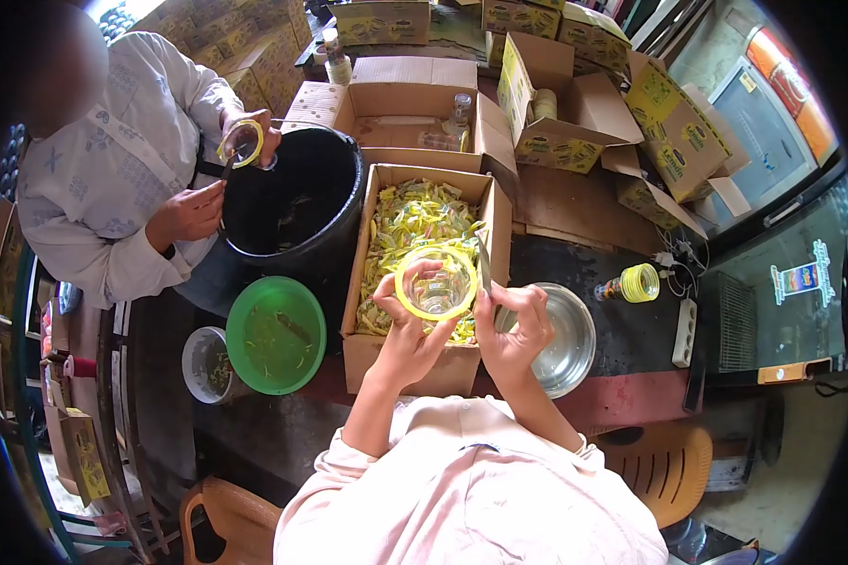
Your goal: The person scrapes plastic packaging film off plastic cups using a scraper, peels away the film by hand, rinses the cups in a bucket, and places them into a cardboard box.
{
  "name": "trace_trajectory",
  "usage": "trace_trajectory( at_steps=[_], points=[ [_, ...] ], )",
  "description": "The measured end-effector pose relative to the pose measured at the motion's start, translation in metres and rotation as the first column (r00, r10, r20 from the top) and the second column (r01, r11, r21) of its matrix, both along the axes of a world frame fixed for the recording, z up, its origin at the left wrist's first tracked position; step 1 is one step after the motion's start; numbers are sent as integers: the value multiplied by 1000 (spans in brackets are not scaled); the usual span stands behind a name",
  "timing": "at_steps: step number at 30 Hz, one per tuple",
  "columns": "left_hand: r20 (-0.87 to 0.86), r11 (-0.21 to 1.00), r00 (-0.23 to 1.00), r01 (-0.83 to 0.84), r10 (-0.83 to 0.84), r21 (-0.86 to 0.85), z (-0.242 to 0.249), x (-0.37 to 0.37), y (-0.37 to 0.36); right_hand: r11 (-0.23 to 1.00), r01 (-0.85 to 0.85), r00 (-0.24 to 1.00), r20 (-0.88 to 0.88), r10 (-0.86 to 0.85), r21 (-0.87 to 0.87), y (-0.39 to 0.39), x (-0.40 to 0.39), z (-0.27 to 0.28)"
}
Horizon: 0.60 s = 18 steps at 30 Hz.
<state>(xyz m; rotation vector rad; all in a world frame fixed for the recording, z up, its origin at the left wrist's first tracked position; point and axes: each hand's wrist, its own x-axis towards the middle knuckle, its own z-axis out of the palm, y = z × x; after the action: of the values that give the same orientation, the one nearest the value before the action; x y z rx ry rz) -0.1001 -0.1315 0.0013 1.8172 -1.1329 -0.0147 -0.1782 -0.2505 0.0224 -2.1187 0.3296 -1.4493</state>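
My left hand (403,330) is wrapped round a clear glass jar (439,294) with a bright yellow band at its rim, the mouth turned toward me. Pinched in my right hand (516,330) is a knife (484,264), its narrow blade pointing up and away, close to the jar's right side. Both hands are over a cardboard box (502,226) filled with yellow-green scraps (424,212). Behind my right hand, partly covered by it, stands a shiny metal bowl (579,339).
Across to the left, a co-worker (113,169) holds a yellow-rimmed jar and a knife beside a large black bucket (351,202). Nearer are a green basin (254,377) and a white bucket (194,363). Stacked yellow-banded pieces (640,282) and a power strip (685,331) lie right; open cartons (575,146) behind.
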Motion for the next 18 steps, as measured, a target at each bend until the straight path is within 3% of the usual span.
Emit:
trace_trajectory(
  at_steps=[3,9,13,15,18],
  points=[
    [-69,996,997,14,-20,-87,-4,-2,-3,1000,-16,1000,3,16,-3,2,-1,0],
    [9,997,1000,-7,8,-79,-4,-2,-1,1000,-17,1000,-3,17,-26,5,-3,-3],
    [-208,988,977,-80,52,-129,-4,-6,-4,1000,-7,1000,-7,7,-24,7,-3,-4],
    [-223,983,974,-74,35,-169,-9,-7,-5,1000,-4,1000,-7,4,-19,8,-3,-3],
    [-20,996,999,-34,32,-80,-4,-7,0,1000,-12,1000,-10,12,-16,4,-3,-3]
  ],
)
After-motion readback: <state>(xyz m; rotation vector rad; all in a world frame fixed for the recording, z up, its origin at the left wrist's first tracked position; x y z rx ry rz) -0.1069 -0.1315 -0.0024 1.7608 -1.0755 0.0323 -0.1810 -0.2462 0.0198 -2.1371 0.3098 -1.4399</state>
